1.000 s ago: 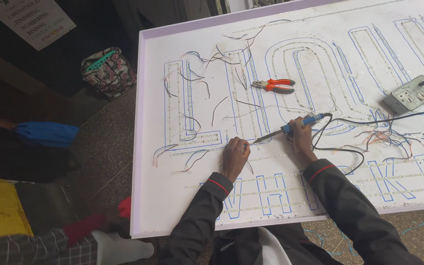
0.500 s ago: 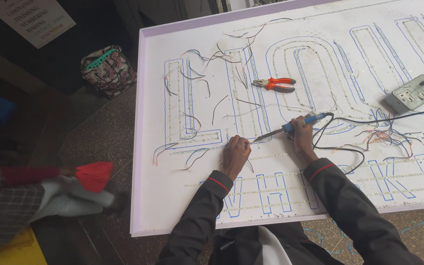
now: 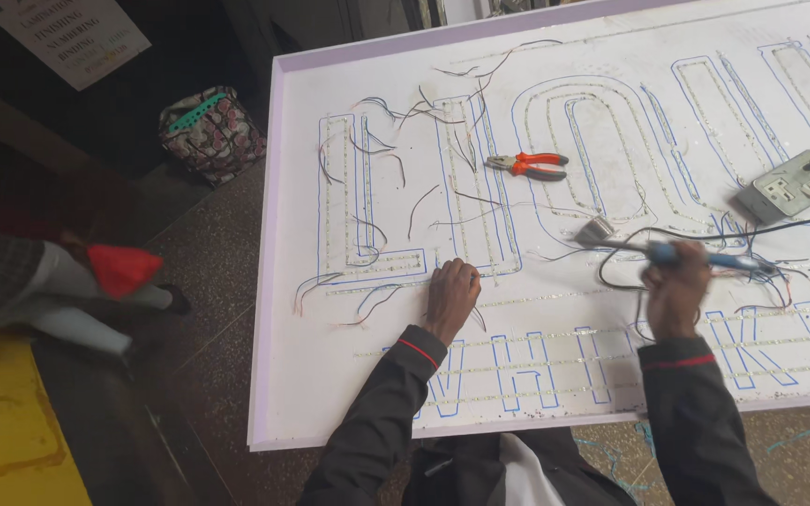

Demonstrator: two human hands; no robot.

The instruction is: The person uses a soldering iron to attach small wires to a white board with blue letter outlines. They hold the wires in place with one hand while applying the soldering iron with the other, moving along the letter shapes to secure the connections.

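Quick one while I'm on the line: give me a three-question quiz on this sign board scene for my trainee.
1. Which hand holds the blue-handled soldering iron?
2. True or false: the orange-handled pliers lie on the sign board, untouched.
3. What grey thing sits at the board's right edge?

Key:
1. The right hand, lifted above the board.
2. True; they lie far from both hands.
3. A socket box. The left hand presses fingertips down at the wired letters.

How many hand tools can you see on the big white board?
2: orange-handled pliers lying near the board's top middle, and a blue-handled soldering iron held in the right hand. Wires may hide others.
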